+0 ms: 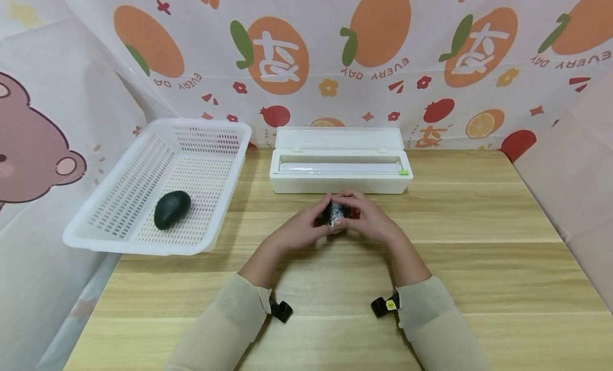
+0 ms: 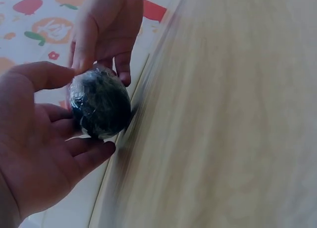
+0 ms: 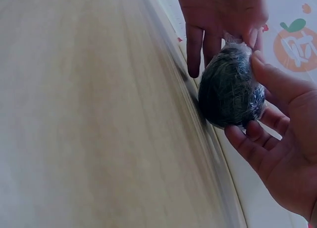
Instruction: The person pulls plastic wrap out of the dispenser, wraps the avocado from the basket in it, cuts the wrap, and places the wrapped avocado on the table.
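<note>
1. While a person's left grip [image 1: 308, 224] and right grip [image 1: 369, 219] cup it from either side, a dark green, avocado-like fruit [image 1: 337, 214] in clear film [image 3: 237, 64] sits between them; whether it touches the wood-grained counter [image 1: 330, 328] is unclear.

2. Judging by its look, the fruit should be light enough for one hand and fairly firm, though its ripeness cannot be told; the glossy, creased film may slide under the fingers, and hard pressing could bruise the flesh.

3. Its rounded middle appears the best hold, thumb opposite fingers; the loose tuft [image 3: 231, 38] of film near the thumbs looks too flimsy to bear weight.

4. Spread about as wide as the fruit, the left grip grasps it, thumb close to the tuft, fingers curled round the far side.

5. Opposite, the right grip also grasps the fruit, thumb pressed to the wrapping.

6. Just beyond both grips stands a white box [image 1: 341, 186], lid raised, a roll [image 1: 330, 168] inside; well left of the left grip, a second dark fruit [image 1: 172, 209] lies in a white basket [image 1: 143, 247].
</note>
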`<state>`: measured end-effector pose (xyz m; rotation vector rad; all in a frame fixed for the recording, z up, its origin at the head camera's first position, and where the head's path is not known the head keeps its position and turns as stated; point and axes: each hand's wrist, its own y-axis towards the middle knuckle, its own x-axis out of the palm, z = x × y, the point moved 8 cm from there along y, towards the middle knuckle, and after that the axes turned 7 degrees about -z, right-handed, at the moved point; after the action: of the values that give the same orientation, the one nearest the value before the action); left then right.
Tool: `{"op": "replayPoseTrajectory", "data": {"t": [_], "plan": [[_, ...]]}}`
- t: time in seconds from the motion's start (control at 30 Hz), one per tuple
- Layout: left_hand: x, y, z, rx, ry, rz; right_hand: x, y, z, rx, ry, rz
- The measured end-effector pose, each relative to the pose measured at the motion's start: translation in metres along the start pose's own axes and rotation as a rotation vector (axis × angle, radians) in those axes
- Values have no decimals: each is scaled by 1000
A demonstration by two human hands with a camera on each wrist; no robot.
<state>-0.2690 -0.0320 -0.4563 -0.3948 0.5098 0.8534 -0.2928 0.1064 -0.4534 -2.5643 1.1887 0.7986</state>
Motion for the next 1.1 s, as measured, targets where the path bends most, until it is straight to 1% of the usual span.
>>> {"op": "replayPoseTrajectory", "data": {"t": [0.13, 0.33, 0.47, 0.6, 0.7, 0.8, 0.87, 0.97, 1.1], "plan": [[-1, -1, 4, 50, 19, 8, -1, 1, 0, 2, 14, 6], [-5, -3, 8, 50, 13, 47, -4, 4, -6, -33, -22, 43], [-5, -4, 7, 49, 3, 67, -6, 5, -8, -41, -46, 91], [0, -6, 6, 65, 13, 57, -6, 1, -7, -23, -69, 157], [4, -6, 5, 82, 10, 48, -6, -3, -4, -11, -47, 214], [7, -7, 2, 86, -17, 40, -4, -6, -4, -40, -10, 242], [7, -8, 0, 85, -39, 39, -2, -6, -7, -74, 1, 238], [5, -9, -1, 92, -60, 49, 1, -4, -13, -126, -48, 200], [-1, -11, -2, 105, -63, 60, 2, -2, -16, -140, -115, 115]]}}
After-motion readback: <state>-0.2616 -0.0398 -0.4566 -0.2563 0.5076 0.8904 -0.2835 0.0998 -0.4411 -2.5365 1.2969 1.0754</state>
